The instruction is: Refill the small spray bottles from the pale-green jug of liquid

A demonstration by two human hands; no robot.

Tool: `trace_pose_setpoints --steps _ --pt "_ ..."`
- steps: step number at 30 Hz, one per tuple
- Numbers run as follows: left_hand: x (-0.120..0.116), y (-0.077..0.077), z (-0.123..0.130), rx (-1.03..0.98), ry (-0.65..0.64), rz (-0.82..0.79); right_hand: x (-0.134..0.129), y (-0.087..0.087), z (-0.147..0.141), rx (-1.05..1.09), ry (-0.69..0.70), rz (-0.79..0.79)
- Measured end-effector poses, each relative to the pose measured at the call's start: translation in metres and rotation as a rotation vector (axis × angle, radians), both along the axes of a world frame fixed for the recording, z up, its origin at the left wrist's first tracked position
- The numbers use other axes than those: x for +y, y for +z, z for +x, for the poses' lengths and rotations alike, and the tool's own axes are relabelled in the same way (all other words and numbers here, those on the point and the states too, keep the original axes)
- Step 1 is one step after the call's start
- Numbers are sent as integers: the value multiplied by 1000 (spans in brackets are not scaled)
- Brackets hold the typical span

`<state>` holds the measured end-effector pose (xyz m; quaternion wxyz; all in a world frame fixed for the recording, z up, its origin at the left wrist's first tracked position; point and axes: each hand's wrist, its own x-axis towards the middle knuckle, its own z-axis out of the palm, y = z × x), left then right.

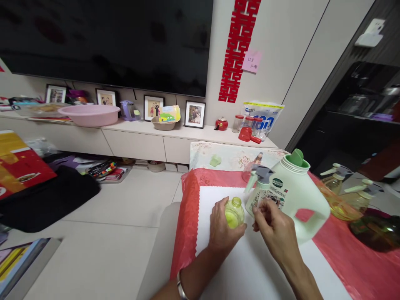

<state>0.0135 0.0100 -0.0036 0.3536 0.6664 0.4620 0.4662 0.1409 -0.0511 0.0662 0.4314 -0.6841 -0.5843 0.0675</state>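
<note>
My left hand (220,229) is wrapped round a small clear bottle (236,208) with an uncapped neck and yellow-green contents. My right hand (275,227) is closed in a pinch just to its right; whatever sits between the fingertips, if anything, is hidden. Behind those fingers stands a pump bottle (258,192) with a grey and pale green pump head. A large pale green jug (300,187) with a hollow handle stands at the right, a green scoop-like piece (296,157) in its mouth. The white sheet (215,198) lies beneath them on a red cover (190,204).
Several more pump bottles (359,198) stand at the right on the red cover, near a dark bottle (378,233). A low cabinet (134,141) beyond holds a pink basin (90,114), framed photos (195,113) and a white pouch (264,118). Books (21,262) lie at lower left.
</note>
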Motion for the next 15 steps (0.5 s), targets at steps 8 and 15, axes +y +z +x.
trace_pose_setpoints --steps 8,15 --pt "-3 2 -3 -17 -169 -44 8 22 -2 176 181 38" --pt "-5 4 -5 -10 -219 -60 14 29 -3 179 211 62"
